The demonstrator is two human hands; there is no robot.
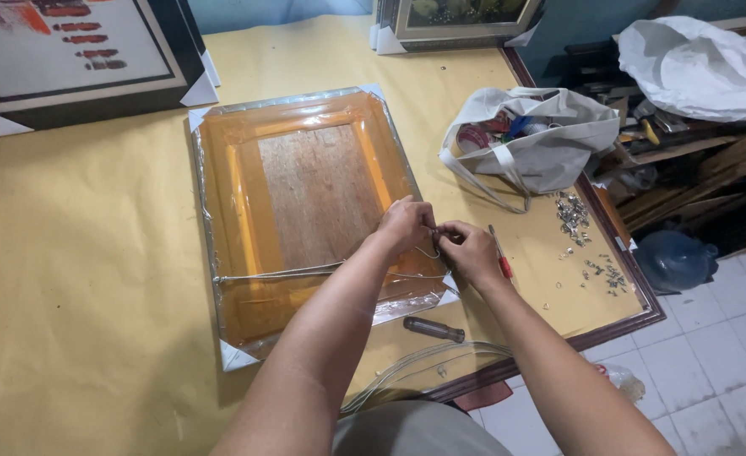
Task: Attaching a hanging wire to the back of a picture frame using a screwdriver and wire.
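Over on the left, a black-framed picture (pixel 69 59) lies on the yellow paper-covered table (pixel 77 279), well clear of the work. Centre now: the plastic-wrapped frame (pixel 305 211) lies face down, brown backing board showing, and a hanging wire (pixel 305 270) runs across its lower part. The left hand (pixel 405 224) pinches the wire end at the frame's right edge, fingers closed tight on it. The right hand (pixel 467 252) meets it, fingertips narrow, gripping the same wire end. Best kept taut here, I'd say, with neat, close twists. A dark-handled tool (pixel 434 328) lies just below, a red-handled screwdriver (pixel 499 253) beside the right hand, small metal fittings (pixel 574 215) and a white bag (pixel 533 139) further right
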